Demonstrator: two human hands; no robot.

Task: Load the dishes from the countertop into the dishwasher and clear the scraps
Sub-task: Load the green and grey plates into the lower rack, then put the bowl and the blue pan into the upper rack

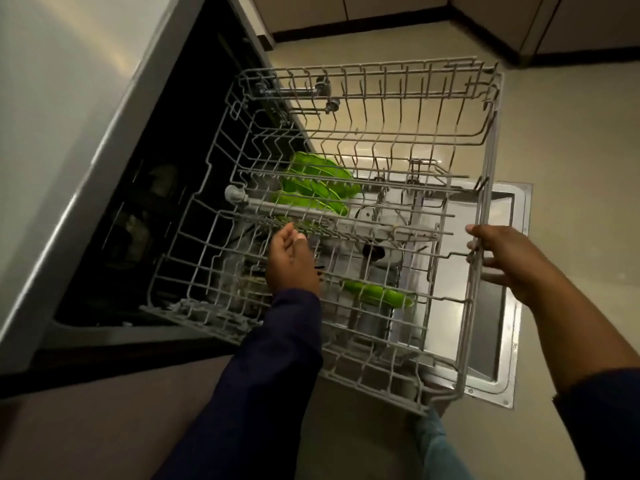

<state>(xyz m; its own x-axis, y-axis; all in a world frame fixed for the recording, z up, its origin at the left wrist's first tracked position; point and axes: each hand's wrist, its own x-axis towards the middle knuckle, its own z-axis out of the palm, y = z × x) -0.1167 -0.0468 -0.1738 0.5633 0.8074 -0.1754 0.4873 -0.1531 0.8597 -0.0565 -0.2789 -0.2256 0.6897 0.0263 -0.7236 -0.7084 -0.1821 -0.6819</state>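
Observation:
The grey wire upper rack is pulled out of the open dishwasher and hangs over the lowered steel door. It holds no dishes that I can see. Through its wires I see green plates standing in the lower rack and another green dish nearer to me. My left hand reaches inside the upper rack, fingers loosely curled near a wire row; whether it holds anything is unclear. My right hand grips the rack's front rail with curled fingers.
The countertop edge runs along the left above the dishwasher. Beige floor spreads to the right, bounded by dark skirting and cabinets at the back. My leg in jeans stands below the rack.

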